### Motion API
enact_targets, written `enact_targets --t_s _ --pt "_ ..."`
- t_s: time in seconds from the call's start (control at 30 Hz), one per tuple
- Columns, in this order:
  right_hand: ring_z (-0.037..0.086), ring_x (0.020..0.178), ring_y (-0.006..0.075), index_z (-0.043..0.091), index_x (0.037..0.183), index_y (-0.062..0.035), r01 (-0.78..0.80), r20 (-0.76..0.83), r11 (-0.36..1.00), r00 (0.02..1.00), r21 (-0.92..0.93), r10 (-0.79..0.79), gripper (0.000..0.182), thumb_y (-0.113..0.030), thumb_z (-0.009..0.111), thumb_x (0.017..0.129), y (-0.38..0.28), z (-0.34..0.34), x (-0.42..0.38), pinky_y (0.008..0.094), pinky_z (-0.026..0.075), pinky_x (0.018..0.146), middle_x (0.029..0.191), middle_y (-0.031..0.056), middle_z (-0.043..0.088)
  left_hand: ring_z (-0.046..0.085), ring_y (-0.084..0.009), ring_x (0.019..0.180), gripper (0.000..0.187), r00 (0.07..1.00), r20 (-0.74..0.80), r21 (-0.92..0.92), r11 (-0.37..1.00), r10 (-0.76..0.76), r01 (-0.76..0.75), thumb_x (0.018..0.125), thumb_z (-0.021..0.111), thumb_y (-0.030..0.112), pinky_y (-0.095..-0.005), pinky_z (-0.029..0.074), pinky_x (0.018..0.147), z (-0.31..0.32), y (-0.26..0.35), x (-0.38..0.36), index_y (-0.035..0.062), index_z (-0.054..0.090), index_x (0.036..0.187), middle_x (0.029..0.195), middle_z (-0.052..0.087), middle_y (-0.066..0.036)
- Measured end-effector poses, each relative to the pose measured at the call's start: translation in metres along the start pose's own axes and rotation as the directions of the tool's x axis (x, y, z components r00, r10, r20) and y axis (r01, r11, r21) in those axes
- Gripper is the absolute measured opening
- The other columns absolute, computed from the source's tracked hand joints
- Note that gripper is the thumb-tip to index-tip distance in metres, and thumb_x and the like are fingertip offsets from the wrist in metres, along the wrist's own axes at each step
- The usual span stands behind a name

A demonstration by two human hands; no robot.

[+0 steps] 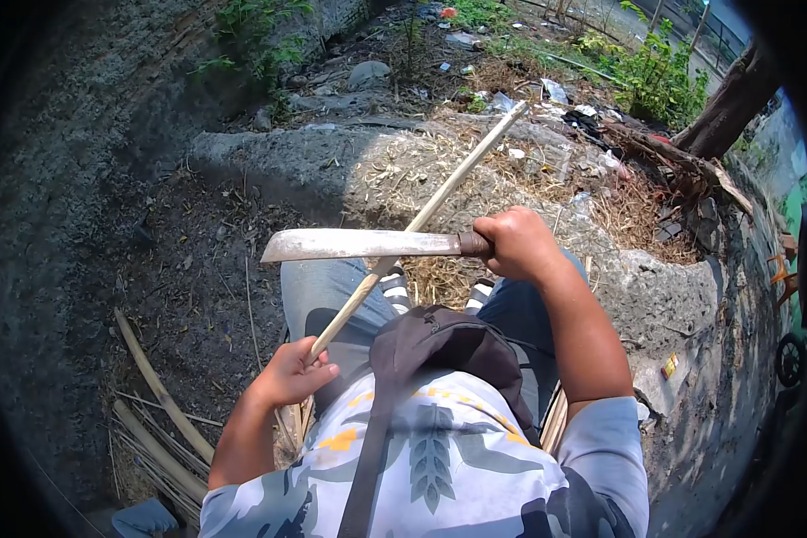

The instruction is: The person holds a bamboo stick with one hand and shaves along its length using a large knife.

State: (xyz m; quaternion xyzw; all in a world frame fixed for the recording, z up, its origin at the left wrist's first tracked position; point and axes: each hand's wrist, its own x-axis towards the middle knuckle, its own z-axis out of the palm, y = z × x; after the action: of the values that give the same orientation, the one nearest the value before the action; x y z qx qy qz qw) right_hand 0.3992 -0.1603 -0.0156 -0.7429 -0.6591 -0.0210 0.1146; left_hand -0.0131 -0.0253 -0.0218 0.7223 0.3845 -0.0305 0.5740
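My right hand is wrapped round the dark handle of a machete, whose broad, worn blade points left above my lap. A long pale wooden stick slants from my lap up and to the right. Its lower end is gripped in my left hand, between thumb and fingers. The blade crosses over the stick near its middle in this view. Beneath both lie my knees in blue jeans, and a dark waist bag rests against my front.
Bamboo strips lie on the ground at lower left. Ahead, a concrete ledge carries wood shavings and scattered litter. A rough wall rises at left; a tree trunk leans at upper right. A small yellow packet lies at right.
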Motion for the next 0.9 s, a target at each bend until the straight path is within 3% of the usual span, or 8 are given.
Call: enact_targets --t_s 0.1,0.2,0.3,0.47,0.53,0.57,0.8,0.9 --pt "0.071 0.073 0.0331 0.065 0.079 -0.0129 0.02 -0.048 1.0 0.999 -0.018 -0.021 0.014 -0.016 0.075 0.071 0.0 -0.01 -0.003 0.046 0.055 0.075 0.071 0.01 0.069 0.043 -0.0013 0.063 0.023 0.995 0.038 0.073 0.993 0.089 -0.091 0.101 0.071 0.024 -0.0229 0.037 0.054 -0.007 -0.002 0.012 0.0078 0.058 0.09 0.071 0.049 0.009" --pt "0.07 0.071 0.0325 0.063 0.08 -0.013 0.007 -0.063 0.999 0.998 -0.044 -0.009 0.017 -0.018 0.077 0.071 -0.001 -0.015 -0.006 0.0443 0.054 0.073 0.072 0.009 0.069 0.042 -0.0027 0.064 0.03 0.984 0.031 -0.071 0.982 0.176 -0.173 0.11 0.056 0.03 -0.0247 0.038 0.055 -0.002 -0.014 0.03 0.0072 0.058 0.09 0.071 0.048 0.008" --pt "0.069 0.071 0.0336 0.061 0.081 -0.0129 0.005 -0.1 1.0 0.995 -0.025 -0.007 0.02 -0.02 0.077 0.07 -0.019 -0.014 -0.005 0.0449 0.053 0.072 0.074 0.0087 0.068 0.042 -0.0044 0.065 0.039 0.982 0.088 -0.117 0.981 0.166 -0.155 0.114 0.046 0.034 -0.0264 0.038 0.057 0.005 -0.006 0.041 0.0064 0.058 0.09 0.071 0.047 0.007" --pt "0.07 0.072 0.0308 0.064 0.081 -0.013 -0.023 -0.117 0.999 0.993 -0.033 0.019 0.015 -0.012 0.073 0.069 -0.021 -0.015 -0.004 0.0414 0.054 0.075 0.072 0.0094 0.069 0.041 -0.0052 0.063 0.04 0.967 0.065 -0.091 0.967 0.246 -0.24 0.113 0.047 0.036 -0.0268 0.037 0.055 0.006 -0.004 0.043 0.0061 0.058 0.089 0.07 0.047 0.007" --pt "0.071 0.078 0.0356 0.066 0.084 -0.0117 -0.207 -0.108 0.977 0.971 0.048 0.211 0.016 -0.012 0.072 0.069 0.008 -0.008 -0.002 0.049 0.056 0.076 0.075 0.0119 0.07 0.039 -0.0051 0.061 0.04 0.974 0.057 -0.059 0.974 0.22 -0.217 0.114 0.047 0.036 -0.0266 0.036 0.054 0.003 -0.013 0.04 0.0065 0.057 0.089 0.07 0.046 0.007" --pt "0.071 0.079 0.0363 0.066 0.085 -0.0116 -0.212 -0.066 0.977 0.975 0.028 0.214 0.016 -0.012 0.072 0.07 0.013 -0.005 -0.004 0.0505 0.056 0.076 0.077 0.0126 0.071 0.039 -0.0049 0.061 0.039 0.98 0.052 -0.062 0.981 0.19 -0.186 0.114 0.046 0.036 -0.0264 0.036 0.053 0.003 -0.014 0.04 0.0068 0.057 0.089 0.07 0.046 0.007" --pt "0.072 0.08 0.0336 0.067 0.086 -0.0114 -0.127 -0.028 0.992 0.991 0.015 0.128 0.02 -0.017 0.078 0.07 -0.015 -0.003 -0.006 0.0458 0.056 0.079 0.08 0.011 0.072 0.038 -0.0042 0.058 0.039 0.99 0.088 -0.274 0.959 0.108 -0.08 0.114 0.046 0.037 -0.0253 0.034 0.051 0.014 -0.018 0.041 0.0085 0.057 0.089 0.068 0.046 0.008" --pt "0.072 0.077 0.0317 0.067 0.085 -0.013 -0.022 -0.041 1.0 0.999 0.019 0.023 0.023 -0.018 0.081 0.066 -0.025 -0.001 -0.002 0.0435 0.055 0.079 0.078 0.0091 0.072 0.039 -0.0043 0.058 0.039 0.991 0.071 -0.221 0.971 0.112 -0.094 0.114 0.046 0.036 -0.0252 0.035 0.052 0.014 0.0 0.04 0.0085 0.057 0.088 0.068 0.046 0.007"
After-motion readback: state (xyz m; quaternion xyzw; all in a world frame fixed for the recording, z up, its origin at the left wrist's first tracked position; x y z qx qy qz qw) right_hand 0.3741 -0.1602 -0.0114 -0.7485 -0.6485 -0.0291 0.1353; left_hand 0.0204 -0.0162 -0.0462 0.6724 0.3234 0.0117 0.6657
